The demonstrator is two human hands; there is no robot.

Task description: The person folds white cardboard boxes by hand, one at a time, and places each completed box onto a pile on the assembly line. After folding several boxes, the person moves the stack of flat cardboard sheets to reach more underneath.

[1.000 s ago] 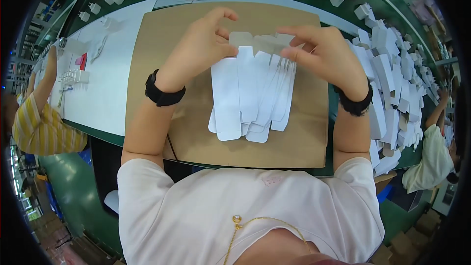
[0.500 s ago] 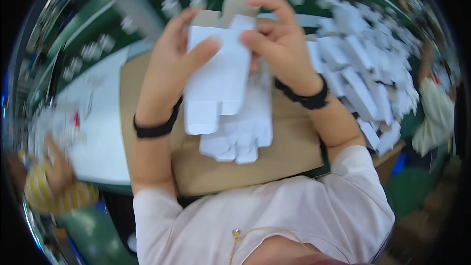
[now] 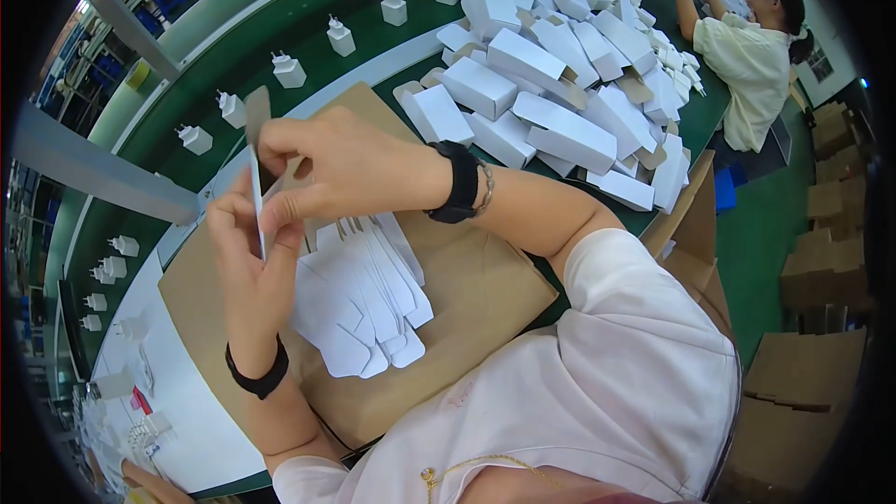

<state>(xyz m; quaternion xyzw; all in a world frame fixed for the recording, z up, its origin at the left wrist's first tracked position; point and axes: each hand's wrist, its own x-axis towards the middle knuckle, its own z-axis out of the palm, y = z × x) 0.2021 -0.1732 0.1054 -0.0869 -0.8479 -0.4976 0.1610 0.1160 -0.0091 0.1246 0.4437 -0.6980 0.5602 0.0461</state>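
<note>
Above cardboard, both hands (image 3: 280, 215) pinch flat carton (image 3: 257, 187).

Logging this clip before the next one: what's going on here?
A person holds a flat white carton blank edge-on between both hands, left hand below, right hand above. A fanned stack of flat blanks lies on a cardboard sheet. Folded white boxes are piled beyond, and white plug adapters stand on the green belt.
</note>
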